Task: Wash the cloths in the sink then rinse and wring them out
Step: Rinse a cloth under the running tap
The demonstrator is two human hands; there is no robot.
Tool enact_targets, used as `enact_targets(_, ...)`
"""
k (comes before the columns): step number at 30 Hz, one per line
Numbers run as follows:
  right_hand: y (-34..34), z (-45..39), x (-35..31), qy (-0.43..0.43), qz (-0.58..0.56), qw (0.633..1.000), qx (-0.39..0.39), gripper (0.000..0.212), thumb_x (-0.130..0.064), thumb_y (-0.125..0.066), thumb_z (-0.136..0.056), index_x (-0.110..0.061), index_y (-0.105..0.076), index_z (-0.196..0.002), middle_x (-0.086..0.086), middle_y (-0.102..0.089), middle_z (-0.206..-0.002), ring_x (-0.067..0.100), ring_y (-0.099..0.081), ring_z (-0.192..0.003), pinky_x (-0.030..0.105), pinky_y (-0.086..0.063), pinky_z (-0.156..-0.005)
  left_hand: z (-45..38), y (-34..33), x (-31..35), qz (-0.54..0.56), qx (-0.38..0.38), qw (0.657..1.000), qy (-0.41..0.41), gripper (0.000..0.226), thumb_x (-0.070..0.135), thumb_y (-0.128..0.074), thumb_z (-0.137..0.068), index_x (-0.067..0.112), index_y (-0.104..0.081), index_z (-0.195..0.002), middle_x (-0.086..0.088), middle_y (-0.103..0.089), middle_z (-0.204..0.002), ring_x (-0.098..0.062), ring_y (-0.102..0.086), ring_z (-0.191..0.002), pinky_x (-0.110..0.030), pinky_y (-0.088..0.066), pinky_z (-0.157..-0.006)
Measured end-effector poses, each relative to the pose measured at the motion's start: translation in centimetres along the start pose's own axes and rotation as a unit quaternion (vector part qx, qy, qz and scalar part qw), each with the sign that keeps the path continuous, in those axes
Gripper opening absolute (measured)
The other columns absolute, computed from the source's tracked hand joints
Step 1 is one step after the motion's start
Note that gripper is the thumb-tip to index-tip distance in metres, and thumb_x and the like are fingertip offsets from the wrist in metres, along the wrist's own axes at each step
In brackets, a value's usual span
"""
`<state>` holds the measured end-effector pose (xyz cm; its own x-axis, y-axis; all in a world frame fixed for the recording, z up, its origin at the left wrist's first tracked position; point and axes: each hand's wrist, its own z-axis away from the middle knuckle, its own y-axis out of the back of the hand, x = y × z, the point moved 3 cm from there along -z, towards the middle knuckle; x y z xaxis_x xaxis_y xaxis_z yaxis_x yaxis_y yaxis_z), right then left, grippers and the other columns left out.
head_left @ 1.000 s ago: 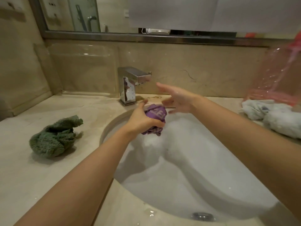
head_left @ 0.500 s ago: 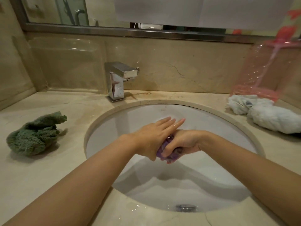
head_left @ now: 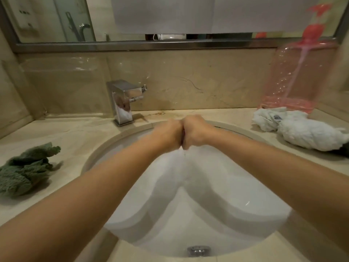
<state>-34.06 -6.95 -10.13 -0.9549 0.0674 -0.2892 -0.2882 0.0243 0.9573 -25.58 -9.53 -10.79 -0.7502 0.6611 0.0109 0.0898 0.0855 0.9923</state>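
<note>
Over the sink (head_left: 245,214), your left hand (head_left: 169,134) and right hand (head_left: 195,132) are balled into fists, knuckles pressed together, squeezing a purple cloth (head_left: 182,138) between them. Only a sliver of it peeks out, so its shape's anyone's guess. On the beige marble counter (head_left: 75,133), a green cloth (head_left: 24,171) sits left, white cloths (head_left: 302,131) right by a pink bottle (head_left: 300,72), chrome tap (head_left: 124,101) behind.

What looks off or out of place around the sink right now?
Nothing damaged or spilled. Left hand and right hand are clenched together over the sink, water dribbling below. The green cloth and white cloth lie crumpled on the counter, not in the basin.
</note>
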Motion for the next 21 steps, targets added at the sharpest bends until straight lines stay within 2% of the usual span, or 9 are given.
enact_targets(3,3.3,-1.9,0.5,0.015,0.044,0.996,0.077,0.024,-0.011,-0.078,-0.068,-0.012,-0.055,-0.073,0.009,-0.059,-0.076,0.024,-0.06,-0.074,0.027,-0.037,-0.059,-3.4,2.9,0.4,-0.013,0.043,0.999,0.022,0.03,0.022,-0.06,-0.088,0.017,-0.063,-0.118,-0.007,-0.066,-0.113,-0.029,-0.063,-0.105,-0.032,-0.047,-0.076)
enact_targets(6,4.0,-3.1,1.2,0.03,0.056,0.986,0.154,0.01,-0.011,-0.067,-0.079,-0.012,-0.057,-0.083,0.014,-0.064,-0.092,0.028,-0.062,-0.087,0.029,-0.037,-0.066,-5.5,3.8,0.4,0.016,0.054,0.998,0.025,0.03,0.024,-0.062,-0.085,0.017,-0.065,-0.114,-0.006,-0.067,-0.112,-0.028,-0.063,-0.105,-0.03,-0.045,-0.075)
enact_targets(8,3.8,-3.7,1.9,0.026,0.05,0.98,0.188,0.015,-0.008,-0.059,-0.084,-0.006,-0.064,-0.098,0.015,-0.066,-0.103,0.032,-0.062,-0.096,0.03,-0.037,-0.068,-6.4,3.5,0.3,0.023,0.04,0.998,0.032,0.023,0.019,-0.062,-0.084,0.015,-0.068,-0.106,-0.007,-0.068,-0.106,-0.027,-0.063,-0.102,-0.028,-0.043,-0.072)
enact_targets(10,3.3,-4.3,2.5,0.044,0.081,0.974,0.208,0.023,-0.011,-0.058,-0.085,-0.009,-0.064,-0.107,0.014,-0.067,-0.108,0.033,-0.062,-0.099,0.03,-0.036,-0.067,-7.4,2.8,0.2,0.016,0.012,0.999,0.036,0.01,0.017,-0.06,-0.083,0.016,-0.067,-0.09,-0.005,-0.069,-0.093,-0.024,-0.064,-0.095,-0.026,-0.044,-0.07)
enact_targets(12,3.0,-4.6,3.1,0.073,0.099,0.968,0.221,0.025,-0.017,-0.061,-0.085,-0.011,-0.063,-0.109,0.013,-0.067,-0.109,0.034,-0.062,-0.099,0.03,-0.034,-0.066,-8.2,2.2,-0.1,0.046,-0.021,0.998,0.049,0.008,0.011,-0.06,-0.076,0.015,-0.06,-0.069,-0.002,-0.061,-0.07,-0.02,-0.062,-0.072,-0.025,-0.045,-0.061)
enact_targets(14,2.7,-4.7,4.0,0.089,0.095,0.967,0.221,0.026,-0.022,-0.063,-0.085,-0.01,-0.062,-0.108,0.012,-0.066,-0.106,0.033,-0.061,-0.096,0.031,-0.034,-0.066,-8.5,1.6,-0.2,0.109,-0.065,0.99,0.062,0.015,0.004,-0.058,-0.069,0.012,-0.052,-0.058,-0.003,-0.05,-0.053,-0.019,-0.048,-0.049,-0.023,-0.037,-0.047)
enact_targets(17,2.1,-4.3,4.6,0.152,0.15,0.942,0.259,0.026,-0.018,-0.068,-0.083,-0.004,-0.063,-0.104,0.013,-0.067,-0.099,0.032,-0.062,-0.085,0.031,-0.034,-0.061,-8.2,1.0,0.2,0.192,-0.123,0.972,0.051,0.023,-0.003,-0.053,-0.066,0.012,-0.042,-0.052,-0.004,-0.038,-0.047,-0.017,-0.032,-0.042,-0.021,-0.024,-0.042)
enact_targets(19,1.8,-3.7,4.7,0.211,0.144,0.921,0.294,0.022,-0.001,-0.079,-0.064,-0.001,-0.063,-0.079,0.014,-0.065,-0.071,0.032,-0.059,-0.057,0.026,-0.029,-0.049,-7.7,1.0,0.4,0.236,-0.166,0.956,0.047,0.031,-0.007,-0.051,-0.072,0.014,-0.037,-0.054,0.0,-0.035,-0.046,-0.013,-0.026,-0.04,-0.02,-0.019,-0.04)
enact_targets(21,1.6,-3.3,5.2,0.247,0.144,0.906,0.313,0.029,0.008,-0.08,-0.049,-0.003,-0.057,-0.064,0.012,-0.057,-0.055,0.027,-0.05,-0.04,0.02,-0.025,-0.045,-7.3,0.9,0.6,0.26,-0.215,0.94,0.049,0.033,-0.008,-0.05,-0.078,0.015,-0.037,-0.058,0.003,-0.035,-0.045,-0.01,-0.025,-0.041,-0.019,-0.019,-0.039)
